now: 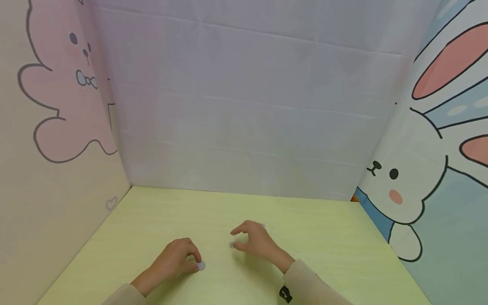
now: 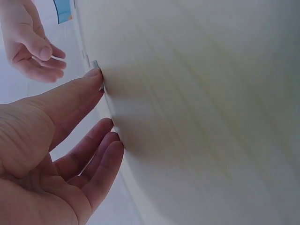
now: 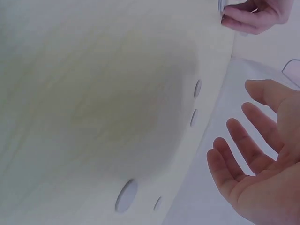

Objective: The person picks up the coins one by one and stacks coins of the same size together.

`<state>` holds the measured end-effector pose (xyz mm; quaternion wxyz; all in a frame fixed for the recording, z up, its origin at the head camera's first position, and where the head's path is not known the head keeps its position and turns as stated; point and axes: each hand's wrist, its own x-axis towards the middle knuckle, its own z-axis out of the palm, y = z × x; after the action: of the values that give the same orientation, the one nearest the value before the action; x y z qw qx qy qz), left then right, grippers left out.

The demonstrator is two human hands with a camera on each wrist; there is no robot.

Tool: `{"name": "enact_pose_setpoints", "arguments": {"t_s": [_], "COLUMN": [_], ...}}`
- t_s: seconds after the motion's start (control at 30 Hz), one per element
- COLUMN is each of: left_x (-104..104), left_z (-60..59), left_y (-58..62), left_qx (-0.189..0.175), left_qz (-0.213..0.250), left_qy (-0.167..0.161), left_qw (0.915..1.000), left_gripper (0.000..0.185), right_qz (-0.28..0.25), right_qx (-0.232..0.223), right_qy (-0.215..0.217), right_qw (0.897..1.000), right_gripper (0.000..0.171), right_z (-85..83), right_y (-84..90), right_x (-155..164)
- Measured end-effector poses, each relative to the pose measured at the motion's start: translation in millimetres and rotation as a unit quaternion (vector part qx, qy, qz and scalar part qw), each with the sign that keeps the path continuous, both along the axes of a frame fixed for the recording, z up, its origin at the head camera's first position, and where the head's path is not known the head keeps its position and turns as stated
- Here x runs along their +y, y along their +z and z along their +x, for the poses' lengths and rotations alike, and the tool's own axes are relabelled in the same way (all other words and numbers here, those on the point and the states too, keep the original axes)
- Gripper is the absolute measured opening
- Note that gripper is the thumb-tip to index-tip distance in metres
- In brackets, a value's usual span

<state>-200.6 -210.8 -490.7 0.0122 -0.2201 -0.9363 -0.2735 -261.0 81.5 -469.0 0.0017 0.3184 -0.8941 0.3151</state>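
At the front left of the table, my left hand (image 1: 175, 259) holds a small round whitish disc (image 1: 201, 265) by its edge, between thumb and index finger. The left wrist view shows the thumb against the disc (image 2: 95, 64) at the table surface, the other fingertips down by the tabletop. Farther back, my right hand (image 1: 257, 241) hovers above the table, thumb and fingers apart with nothing between them. Near it lie small flat discs, one by the thumb (image 1: 231, 245) and one behind the knuckles (image 1: 263, 225). The right wrist view shows a larger-looking disc (image 3: 126, 195) and several others lying flat.
The pale yellow tabletop (image 1: 171, 212) meets a whitish sheet wall (image 1: 244, 127) at the back. Side panels carry a pink cartoon bear (image 1: 65, 106) on the left and a white rabbit (image 1: 408, 182) on the right. A small black item (image 1: 285, 294) is at the right sleeve.
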Motion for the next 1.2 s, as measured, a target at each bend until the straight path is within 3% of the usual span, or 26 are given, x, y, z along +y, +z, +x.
{"name": "enact_pose_setpoints", "arguments": {"t_s": [0.6,1.2], "left_x": [0,2], "left_z": [0.1,2.0], "left_y": [-3.2,0.1], "left_qx": [0.012,0.003], "left_qz": [-0.004,0.000], "left_qy": [-0.003,0.002], "left_qw": [0.9999,1.0000], "left_gripper": [0.013,0.012], "right_qz": [0.035,0.066], "right_qx": [-0.040,0.004], "right_qy": [-0.002,-0.004], "right_qw": [0.999,0.998], "right_gripper": [0.033,0.019], "right_z": [-14.7,-12.4], "right_y": [-18.4,-21.9], "right_x": [5,-1]}}
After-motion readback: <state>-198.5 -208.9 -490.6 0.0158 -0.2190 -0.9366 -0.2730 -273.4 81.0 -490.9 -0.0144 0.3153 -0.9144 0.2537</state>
